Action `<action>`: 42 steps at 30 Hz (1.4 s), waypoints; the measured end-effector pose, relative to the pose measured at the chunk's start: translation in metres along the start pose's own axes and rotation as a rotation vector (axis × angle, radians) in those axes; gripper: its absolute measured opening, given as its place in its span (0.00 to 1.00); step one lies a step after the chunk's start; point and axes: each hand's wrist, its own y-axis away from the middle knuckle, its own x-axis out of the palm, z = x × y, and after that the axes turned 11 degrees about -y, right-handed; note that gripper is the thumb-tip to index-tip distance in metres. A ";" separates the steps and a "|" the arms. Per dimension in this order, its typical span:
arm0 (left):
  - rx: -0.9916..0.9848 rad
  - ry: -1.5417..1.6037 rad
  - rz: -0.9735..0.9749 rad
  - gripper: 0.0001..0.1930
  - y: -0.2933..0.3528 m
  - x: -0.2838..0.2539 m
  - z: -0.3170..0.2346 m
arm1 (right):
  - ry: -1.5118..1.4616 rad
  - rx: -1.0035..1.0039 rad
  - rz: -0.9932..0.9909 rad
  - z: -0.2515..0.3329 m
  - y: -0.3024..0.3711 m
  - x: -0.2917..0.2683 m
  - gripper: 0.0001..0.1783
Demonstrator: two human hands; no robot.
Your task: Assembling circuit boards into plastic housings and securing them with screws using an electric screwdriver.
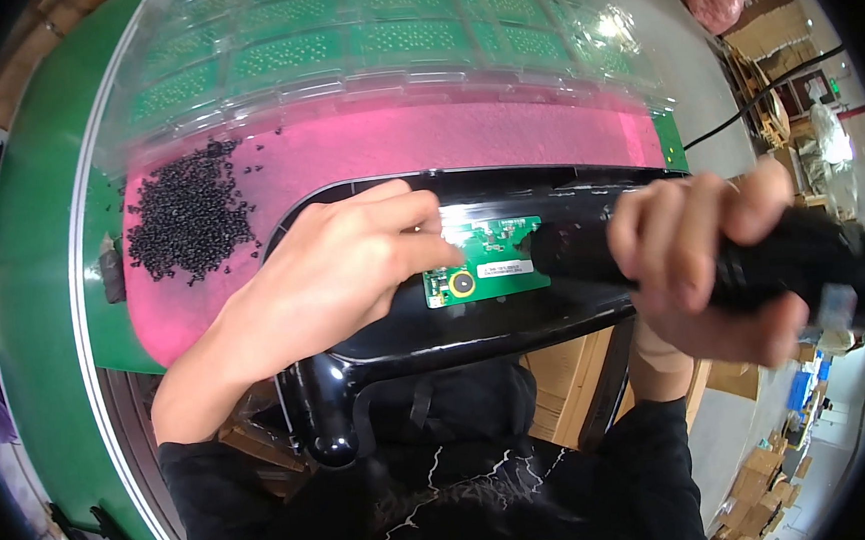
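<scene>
A green circuit board with a white label and a round yellow-ringed part lies in a glossy black plastic housing. My right hand is wrapped round a thick black electric screwdriver. Its front end points at the board's right part and hides some of it; the bit cannot be made out. Over the board's upper left corner, my left hand has its fingers curled together, fingertips at the board. Whether a small piece is pinched between them is hidden.
A pile of small black screws sits on the pink mat, left of the housing. Behind stand clear plastic trays with green boards. A small dark object lies on the green table. A black cable hangs at right.
</scene>
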 end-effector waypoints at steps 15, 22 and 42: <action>-0.044 0.510 -0.172 0.11 -0.006 -0.012 -0.005 | -0.143 -0.202 0.058 -0.004 -0.012 0.035 0.24; 0.060 0.228 -0.351 0.12 -0.001 -0.007 -0.001 | -0.073 -0.121 0.026 -0.014 -0.016 0.037 0.27; -0.082 -0.056 -0.203 0.13 0.009 -0.010 -0.007 | 0.178 0.194 -0.118 -0.020 -0.018 0.050 0.27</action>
